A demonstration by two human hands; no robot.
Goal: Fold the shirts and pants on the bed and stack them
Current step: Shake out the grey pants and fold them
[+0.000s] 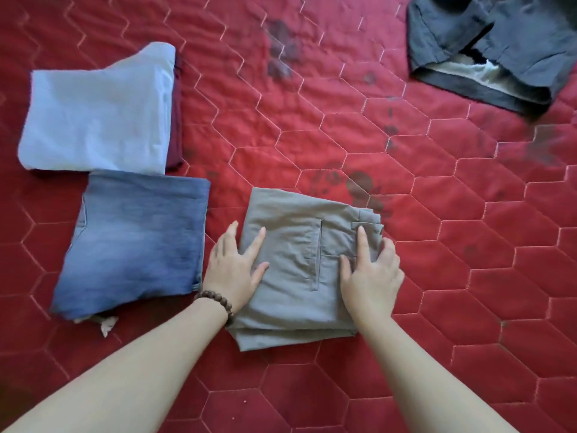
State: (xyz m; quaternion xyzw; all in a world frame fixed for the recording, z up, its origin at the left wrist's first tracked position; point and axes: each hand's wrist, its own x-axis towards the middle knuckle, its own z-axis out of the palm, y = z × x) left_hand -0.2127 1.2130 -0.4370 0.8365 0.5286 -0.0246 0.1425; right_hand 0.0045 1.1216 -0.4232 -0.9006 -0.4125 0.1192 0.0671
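From the head view, both hands are down on the folded grey pants, which lie on the red quilted bed toward its near edge, about midway across. The left hand lies flat on the left side of the bundle, fingers straight and spread, holding nothing, a beaded bracelet on the wrist. The right hand presses on the right side, one finger stretched out over the waistband end and the outer ones bent down around the bundle's right edge; whether they actually grip the cloth I cannot tell. To the left, just beside the grey pants, lie folded blue jeans. Beyond the jeans, toward the far left, a folded light blue shirt rests on a maroon garment, only an edge of which shows. In the far right corner a dark grey garment lies unfolded, well apart from the rest.
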